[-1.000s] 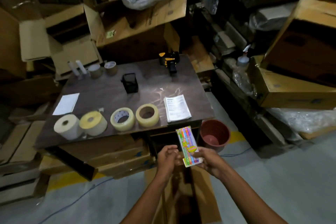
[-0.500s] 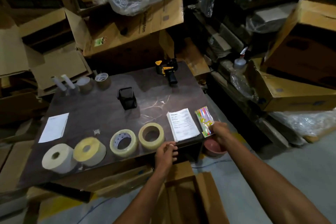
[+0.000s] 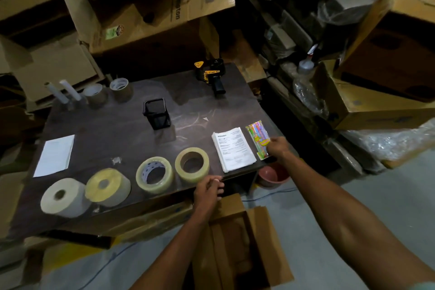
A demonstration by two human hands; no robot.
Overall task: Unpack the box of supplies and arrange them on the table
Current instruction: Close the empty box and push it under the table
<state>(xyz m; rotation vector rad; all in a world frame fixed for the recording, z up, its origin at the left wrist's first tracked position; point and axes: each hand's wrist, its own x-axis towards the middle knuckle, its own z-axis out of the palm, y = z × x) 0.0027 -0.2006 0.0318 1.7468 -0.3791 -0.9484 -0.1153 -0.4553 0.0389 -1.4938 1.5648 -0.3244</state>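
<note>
A colourful packet [image 3: 256, 135] lies flat on the dark table [image 3: 113, 129] at its front right corner, beside a stack of printed papers [image 3: 233, 148]. My right hand [image 3: 277, 147] rests on the packet's near end with its fingers pinched on it. My left hand [image 3: 207, 192] hangs at the table's front edge, loosely curled and holding nothing. The open cardboard box [image 3: 270, 242] stands on the floor below my arms; its inside is dark. Along the front edge sit two clear tape rolls [image 3: 191, 165] [image 3: 154, 175], a yellowish roll [image 3: 108, 187] and a white roll [image 3: 63, 198].
Also on the table: a black mesh holder [image 3: 157, 114], a yellow-black tape dispenser [image 3: 211, 75], a white sheet [image 3: 55, 155], two brown tape rolls [image 3: 121, 89] and white tubes [image 3: 63, 92]. A red pot [image 3: 270, 175] stands under the right corner. Stacked cartons surround the table.
My right hand carried the colourful packet from above the box up to the table and laid it beside the papers. My left hand let go of it and moved to the table edge.
</note>
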